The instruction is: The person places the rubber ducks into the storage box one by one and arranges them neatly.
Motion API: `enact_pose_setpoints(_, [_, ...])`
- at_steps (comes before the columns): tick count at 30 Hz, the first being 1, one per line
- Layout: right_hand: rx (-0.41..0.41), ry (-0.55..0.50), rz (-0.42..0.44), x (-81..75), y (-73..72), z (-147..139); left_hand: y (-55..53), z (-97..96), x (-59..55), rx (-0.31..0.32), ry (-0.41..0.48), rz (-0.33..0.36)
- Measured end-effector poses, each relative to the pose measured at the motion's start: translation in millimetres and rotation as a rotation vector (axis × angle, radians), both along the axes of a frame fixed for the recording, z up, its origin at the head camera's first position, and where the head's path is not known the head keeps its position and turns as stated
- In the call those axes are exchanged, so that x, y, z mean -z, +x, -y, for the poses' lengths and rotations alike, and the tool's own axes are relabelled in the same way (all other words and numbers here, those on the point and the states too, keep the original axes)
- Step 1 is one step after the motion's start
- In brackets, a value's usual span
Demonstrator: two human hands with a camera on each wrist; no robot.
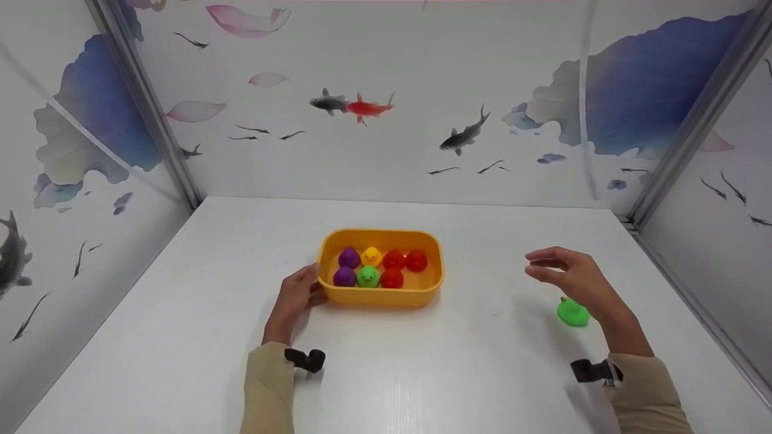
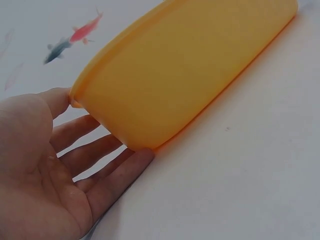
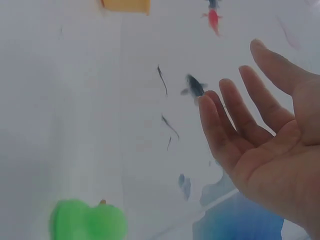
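Observation:
A yellow plastic bin (image 1: 379, 296) stands on the white table with small toy ducks in it. My left hand (image 1: 298, 292) holds its left end, thumb at the rim and fingers against the outer wall in the left wrist view. Inside are two purple ducks (image 1: 345, 277), a yellow duck (image 1: 371, 257), a green duck (image 1: 368, 277) and three red ducks (image 1: 392, 278). On the right, my right hand (image 1: 576, 278) hovers with fingers loosely bent and nothing between them. Another green duck (image 3: 90, 221) lies on the table below it, partly hidden by the hand in the head view.
White panels (image 1: 386, 163) painted with fish and leaves enclose the table (image 1: 386, 374) at the back and sides. Metal posts (image 1: 151, 108) join the panels at the corners. Each wrist carries a small black camera (image 1: 306, 360).

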State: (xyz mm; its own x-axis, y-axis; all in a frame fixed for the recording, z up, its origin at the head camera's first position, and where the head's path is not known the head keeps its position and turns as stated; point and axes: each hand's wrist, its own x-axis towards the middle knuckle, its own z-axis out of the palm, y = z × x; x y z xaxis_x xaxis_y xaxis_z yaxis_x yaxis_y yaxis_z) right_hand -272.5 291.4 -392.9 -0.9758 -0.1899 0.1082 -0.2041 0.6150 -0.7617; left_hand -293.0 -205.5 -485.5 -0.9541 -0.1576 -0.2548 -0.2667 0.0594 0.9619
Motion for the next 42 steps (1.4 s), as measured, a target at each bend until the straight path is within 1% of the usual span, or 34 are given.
enact_pose_setpoints(6, [0.029,0.019,-0.014,4.0,0.8,-33,2.6,3.8,0.2,0.000,-0.013,0.004])
enact_pose_setpoints(10, [0.046,0.053,0.003,11.1,1.2,-53,3.6,5.1,-0.5,0.002,-0.019,0.002])
enact_pose_setpoints(16, [-0.002,0.100,0.048,27.0,-1.6,-73,4.1,4.0,-1.6,-0.001,0.003,-0.015])
enact_pose_setpoints(20, [-0.011,0.104,0.117,39.0,-5.5,-79,3.4,2.9,-1.5,-0.009,0.001,-0.021])
enact_pose_setpoints(23, [-0.006,0.106,0.173,48.2,-7.6,-82,3.3,2.4,-0.7,-0.012,-0.009,-0.005])
enact_pose_setpoints(27, [0.006,0.126,0.224,57.1,-8.5,-84,4.4,1.6,-0.1,-0.003,-0.017,0.002])
enact_pose_setpoints(36, [0.021,0.159,0.288,59.3,-7.3,-84,3.1,0.6,-0.6,0.005,-0.014,-0.010])
enact_pose_setpoints(42, [0.040,0.183,0.301,59.2,-8.0,-84,2.4,-0.9,0.0,0.006,-0.004,-0.014])
